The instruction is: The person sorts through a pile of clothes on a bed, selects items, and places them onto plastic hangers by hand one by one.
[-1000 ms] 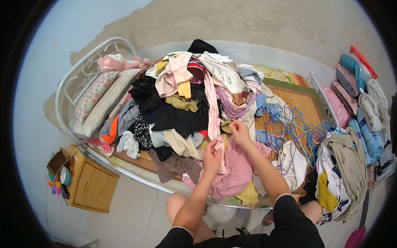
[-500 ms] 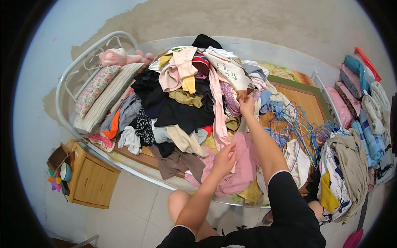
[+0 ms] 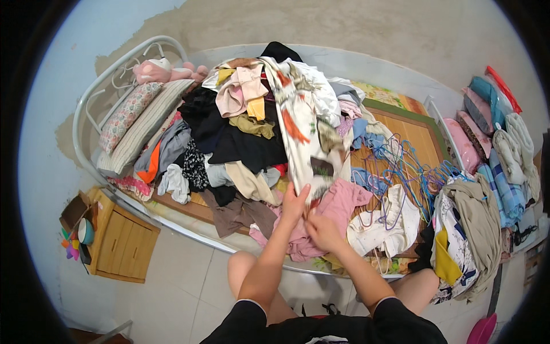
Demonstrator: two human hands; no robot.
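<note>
While gripping the white patterned cloth (image 3: pixel 301 129) in the left hand (image 3: pixel 294 205), pinches its near end in the right hand (image 3: pixel 323 230), just below dark print (image 3: pixel 322 167) too blurred to read!

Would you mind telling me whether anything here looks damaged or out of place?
Yes: the wall is patchy, pale blue giving way raggedly to brownish grey, as if unfinished or peeling. On the bed, clothes lie in a jumbled heap and hangers in a tangle, neither neatly arranged.

The printed white garment (image 3: pixel 299 129) now stretches down the clothes pile (image 3: pixel 249 146) into the left hand (image 3: pixel 294 203) and right hand (image 3: pixel 322 230).
</note>
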